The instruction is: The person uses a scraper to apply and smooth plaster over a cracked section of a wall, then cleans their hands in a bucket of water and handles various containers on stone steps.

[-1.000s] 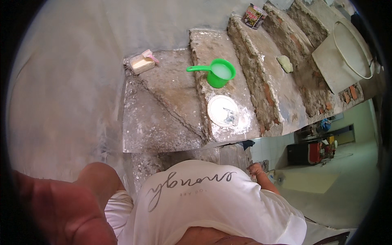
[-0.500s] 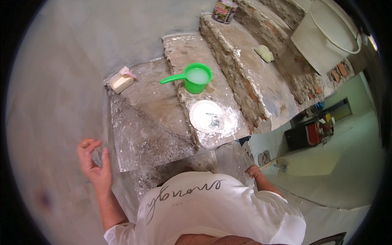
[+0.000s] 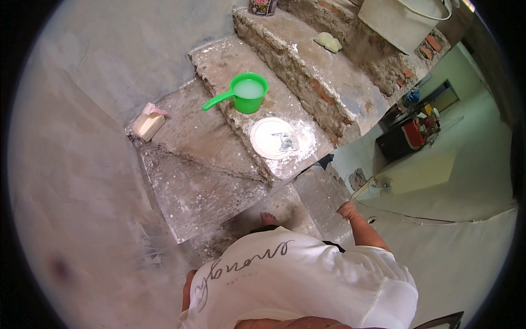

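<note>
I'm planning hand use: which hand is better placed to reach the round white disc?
Probably the right hand: it shows to the lower right of the round white disc, apart from it; whether it holds anything is unclear. The left hand is out of view.

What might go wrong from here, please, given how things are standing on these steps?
The green dipper holds cloudy liquid and its handle juts past the step's edge, so a knock could spill it. The white bucket stands near the stairs' open side and might topple. A bare foot could be scraped by the rough steps.
</note>
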Tool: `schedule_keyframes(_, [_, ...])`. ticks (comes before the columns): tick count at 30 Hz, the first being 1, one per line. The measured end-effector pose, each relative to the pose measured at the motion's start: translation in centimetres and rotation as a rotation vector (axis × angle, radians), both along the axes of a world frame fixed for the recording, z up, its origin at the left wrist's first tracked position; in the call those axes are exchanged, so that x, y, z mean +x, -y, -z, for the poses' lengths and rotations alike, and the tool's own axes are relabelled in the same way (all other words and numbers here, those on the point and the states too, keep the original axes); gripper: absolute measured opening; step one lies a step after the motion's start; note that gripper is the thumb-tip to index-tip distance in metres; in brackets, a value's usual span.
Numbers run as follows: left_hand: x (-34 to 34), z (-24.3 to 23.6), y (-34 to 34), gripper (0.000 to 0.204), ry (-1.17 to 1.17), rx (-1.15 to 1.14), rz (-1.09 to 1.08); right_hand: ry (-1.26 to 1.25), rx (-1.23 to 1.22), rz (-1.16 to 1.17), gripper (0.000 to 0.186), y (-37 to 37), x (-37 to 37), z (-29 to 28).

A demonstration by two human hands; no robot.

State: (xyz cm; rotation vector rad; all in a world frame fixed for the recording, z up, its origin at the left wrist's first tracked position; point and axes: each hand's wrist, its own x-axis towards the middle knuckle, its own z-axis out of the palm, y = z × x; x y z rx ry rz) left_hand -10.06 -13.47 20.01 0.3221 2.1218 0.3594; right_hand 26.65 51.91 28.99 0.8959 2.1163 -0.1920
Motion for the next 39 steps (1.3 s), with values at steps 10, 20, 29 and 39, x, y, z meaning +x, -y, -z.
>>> schedule_keyframes(10, [-2.5,-4.3,1.7,0.035,-0.130,0.087,-0.161,0.005,0.146,-0.150,0.024,0.2,3.8,5.2])
schedule_keyframes(20, [-2.7,-8.8,-2.6,0.041,0.129,0.045,-0.435,-0.619,-0.104,0.836,0.030,2.4,-4.9,-8.7])
schedule_keyframes(29, [-3.2,-0.5,7.7,0.039,0.115,0.081,-0.196,-0.377,-0.067,0.572,0.041,3.6,-3.0,-5.3])
schedule_keyframes(39, [-3.9,-8.2,-1.7,0.037,0.121,-0.061,-0.443,-0.604,-0.226,0.932,0.038,3.2,-6.5,-8.1])
